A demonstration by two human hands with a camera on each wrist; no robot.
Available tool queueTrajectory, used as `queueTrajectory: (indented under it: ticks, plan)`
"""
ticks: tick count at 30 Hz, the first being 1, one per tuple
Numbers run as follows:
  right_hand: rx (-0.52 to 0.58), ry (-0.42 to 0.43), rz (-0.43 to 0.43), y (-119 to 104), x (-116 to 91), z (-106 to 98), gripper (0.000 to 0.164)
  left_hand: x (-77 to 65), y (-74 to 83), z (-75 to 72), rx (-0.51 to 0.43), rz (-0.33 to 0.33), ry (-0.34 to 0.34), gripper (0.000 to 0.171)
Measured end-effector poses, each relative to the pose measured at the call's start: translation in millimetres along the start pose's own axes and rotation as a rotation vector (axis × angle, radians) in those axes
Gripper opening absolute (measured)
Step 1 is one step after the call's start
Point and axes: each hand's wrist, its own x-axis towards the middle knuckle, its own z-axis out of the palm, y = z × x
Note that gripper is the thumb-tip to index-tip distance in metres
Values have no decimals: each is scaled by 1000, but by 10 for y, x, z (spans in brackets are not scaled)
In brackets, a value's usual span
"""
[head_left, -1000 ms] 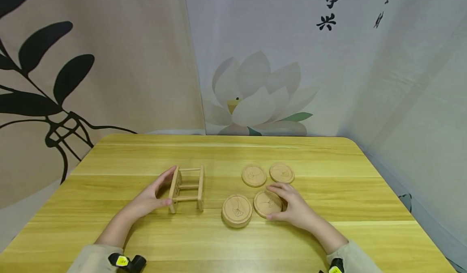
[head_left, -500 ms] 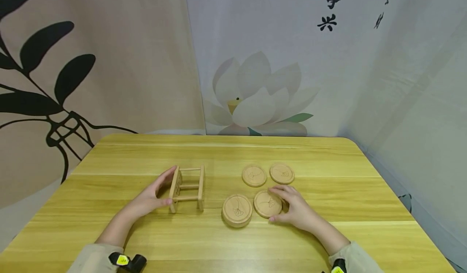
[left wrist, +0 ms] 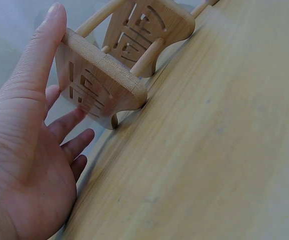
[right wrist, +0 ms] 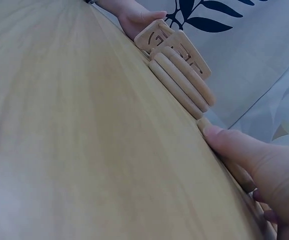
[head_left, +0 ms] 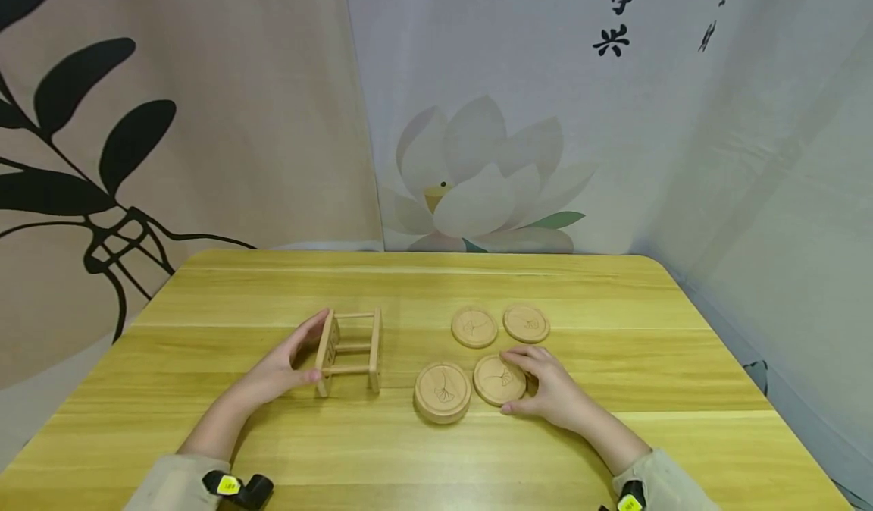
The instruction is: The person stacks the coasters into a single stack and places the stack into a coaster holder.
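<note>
A small wooden coaster rack [head_left: 349, 350] with cut-out side panels and dowel bars stands left of centre. My left hand [head_left: 283, 359] holds its left panel, thumb on the near edge and fingers at the far end, as the left wrist view [left wrist: 34, 135] also shows. To the right, my right hand [head_left: 549, 386] grips a round wooden coaster [head_left: 499, 380] by its rim, thumb at the near side and fingers at the far side. That coaster lies flat on the table. In the right wrist view the thumb [right wrist: 229, 145] meets the coaster's edge.
Left of the gripped coaster is a stack of coasters [head_left: 442, 393], the top one engraved with a leaf. Two single coasters, one [head_left: 474, 327] and another [head_left: 527, 323], lie behind. The wooden table [head_left: 259, 299] ends at a printed curtain [head_left: 477, 117].
My right hand's thumb and fingers have shifted very slightly right along the coaster's rim. The rack, the left hand and the coasters stay where they were.
</note>
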Motion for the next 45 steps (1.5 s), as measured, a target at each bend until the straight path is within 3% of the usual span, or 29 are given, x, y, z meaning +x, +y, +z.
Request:
queueTrajectory:
  ticks: [11, 29, 45]
  plan:
    - [30, 9, -1, -16, 4, -11, 84, 7, -20, -7, -1, 8, -6, 90]
    - [80, 157, -72, -151, 16, -9, 80, -9, -5, -9, 17, 8, -1, 90]
    - [117, 171, -112, -334, 94, 126, 81, -5, -10, -1, 17, 6, -3, 91]
